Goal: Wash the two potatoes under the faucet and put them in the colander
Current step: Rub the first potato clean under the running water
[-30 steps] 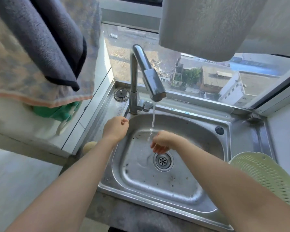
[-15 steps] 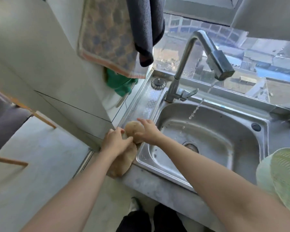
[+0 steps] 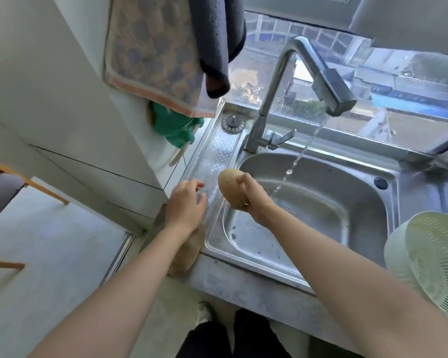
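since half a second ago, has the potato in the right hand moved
Yes. The potato in the right hand has come off the counter, over the sink rim toward the faucet.

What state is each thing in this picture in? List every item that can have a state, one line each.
Faucet: on, water running into the sink.
Sink: wet, no potato inside.
Right hand: closed around a potato.
Held potato: lifted, beside the stream, not under it.
Left hand: open, empty.
Second potato: lying on the counter edge, partly hidden.
Colander: tilted, empty.
Towels: hanging.
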`<move>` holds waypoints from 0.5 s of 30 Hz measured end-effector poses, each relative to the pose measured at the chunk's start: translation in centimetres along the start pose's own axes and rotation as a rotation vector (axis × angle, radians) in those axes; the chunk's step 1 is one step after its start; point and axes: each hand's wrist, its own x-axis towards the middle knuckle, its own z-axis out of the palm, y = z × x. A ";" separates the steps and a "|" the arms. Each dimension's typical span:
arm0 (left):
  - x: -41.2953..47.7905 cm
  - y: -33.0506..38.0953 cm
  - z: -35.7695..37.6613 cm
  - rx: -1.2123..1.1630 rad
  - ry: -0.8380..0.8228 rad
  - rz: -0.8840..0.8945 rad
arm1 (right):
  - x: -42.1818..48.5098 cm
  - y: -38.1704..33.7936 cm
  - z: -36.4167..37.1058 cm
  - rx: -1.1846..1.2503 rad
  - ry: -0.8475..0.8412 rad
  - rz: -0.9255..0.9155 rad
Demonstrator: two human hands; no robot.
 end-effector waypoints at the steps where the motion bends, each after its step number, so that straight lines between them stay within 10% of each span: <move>1: 0.6 1.4 0.6 -0.035 0.003 0.036 | -0.2 -0.3 -1.4 0.052 0.013 0.032; 9: 2.4 13.3 8.0 -0.865 -0.387 -0.463 | -0.1 -1.3 -9.8 0.157 0.114 0.105; 15: 5.2 17.1 12.4 -1.356 -0.216 -0.758 | 0.7 -1.4 -10.2 0.013 0.230 -0.090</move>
